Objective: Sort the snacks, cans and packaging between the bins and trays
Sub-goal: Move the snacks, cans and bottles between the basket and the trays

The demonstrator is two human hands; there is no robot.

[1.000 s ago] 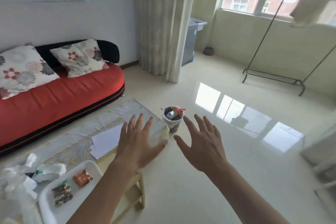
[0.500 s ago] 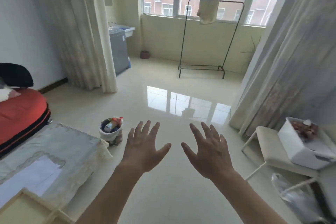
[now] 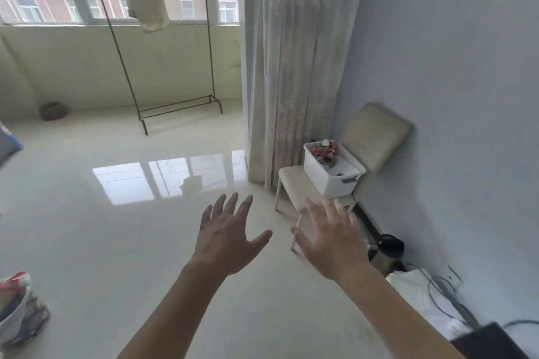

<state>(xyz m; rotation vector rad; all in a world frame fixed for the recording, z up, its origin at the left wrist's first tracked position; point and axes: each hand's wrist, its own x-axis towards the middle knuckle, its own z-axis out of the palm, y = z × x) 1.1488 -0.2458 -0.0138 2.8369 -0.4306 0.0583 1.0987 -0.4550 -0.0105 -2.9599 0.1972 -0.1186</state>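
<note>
A white plastic bin [image 3: 329, 176] stands on a beige chair [image 3: 376, 137] against the right wall. Red snack packs and a small bottle [image 3: 325, 150] lie in its far end. At the left edge, a small lined waste bin [image 3: 20, 315] on the floor holds colourful wrappers. My left hand [image 3: 227, 236] and my right hand [image 3: 332, 237] are stretched out in front of me over the floor, fingers spread, holding nothing. The right hand is just in front of the chair's seat, short of the white bin.
A long curtain [image 3: 291, 67] hangs left of the chair. A metal clothes rack [image 3: 163, 67] with a towel stands by the window. Cables, a white cloth [image 3: 423, 297] and a dark round object [image 3: 390, 245] lie by the right wall. Shiny tiled floor spreads ahead.
The view has swung right, from the sofa and table to the chair with the white bin. The waste bin has slid to the left edge. Both hands stay spread and hold nothing.
</note>
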